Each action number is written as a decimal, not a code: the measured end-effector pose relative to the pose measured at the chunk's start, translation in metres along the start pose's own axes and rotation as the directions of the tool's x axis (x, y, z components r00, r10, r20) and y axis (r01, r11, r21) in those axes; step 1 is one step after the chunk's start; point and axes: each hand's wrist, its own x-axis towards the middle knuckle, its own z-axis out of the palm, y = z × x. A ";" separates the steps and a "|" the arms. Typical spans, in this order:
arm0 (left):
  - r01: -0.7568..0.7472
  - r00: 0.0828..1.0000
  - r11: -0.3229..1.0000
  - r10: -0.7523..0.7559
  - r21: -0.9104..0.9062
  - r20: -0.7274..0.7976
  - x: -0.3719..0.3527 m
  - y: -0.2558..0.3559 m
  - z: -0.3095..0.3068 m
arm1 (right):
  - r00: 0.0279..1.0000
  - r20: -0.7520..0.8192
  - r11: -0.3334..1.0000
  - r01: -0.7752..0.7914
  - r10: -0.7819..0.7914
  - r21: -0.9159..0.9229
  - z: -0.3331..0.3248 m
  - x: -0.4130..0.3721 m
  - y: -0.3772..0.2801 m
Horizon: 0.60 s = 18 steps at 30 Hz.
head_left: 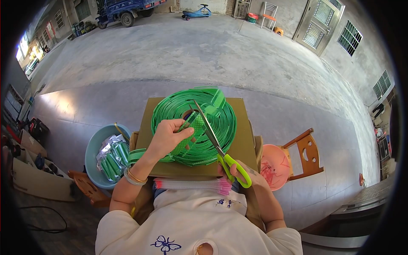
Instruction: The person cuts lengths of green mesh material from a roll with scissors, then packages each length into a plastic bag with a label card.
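A large coil of green printed plastic strip (163,112) lies on a brown board (242,127) in front of me. My left hand (167,137) pinches a dotted green strip (197,123) above the coil, thumb and fingertips closed on it. In my right hand (244,172) are scissors (231,163) with yellow-green handles, fingers in the loops. Their blades are parted and point away from me over the coil, close beside the pinched strip. Between the board and my body lies a bundle of thin clear strips with pink ends (191,184).
At left, a blue basin (90,148) holds green and silver packets (114,159). A pink basin (282,161) with pinkish-red pieces sits at right, against a wooden chair (312,153). Farther off are a blue truck (131,8), a blue ride-on toy (197,12) and a metal door (318,25).
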 end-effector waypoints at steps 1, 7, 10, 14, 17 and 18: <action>-0.002 1.000 1.000 0.002 -0.007 0.000 0.000 0.000 0.000 | 1.000 -0.002 1.000 -0.001 0.001 0.004 0.001 0.000 -0.002; -0.006 1.000 1.000 0.006 -0.013 -0.003 0.000 -0.002 0.002 | 1.000 -0.004 1.000 -0.014 0.014 0.023 0.001 0.000 0.000; -0.005 1.000 1.000 0.005 -0.003 -0.004 0.000 -0.003 0.001 | 0.999 -0.023 0.998 -0.026 0.028 0.066 -0.001 0.001 0.011; -0.004 1.000 1.000 0.004 0.009 -0.002 0.000 -0.002 0.001 | 0.997 -0.067 0.998 -0.023 0.027 0.063 -0.001 0.003 0.012; 0.001 1.000 1.000 -0.001 0.016 0.003 0.000 -0.001 0.000 | 0.991 -0.100 0.994 -0.087 0.093 0.069 0.000 0.001 0.001; 0.004 1.000 1.000 -0.004 0.019 0.006 0.000 -0.001 0.000 | 0.989 -0.112 0.994 -0.093 0.099 0.056 0.000 0.001 0.001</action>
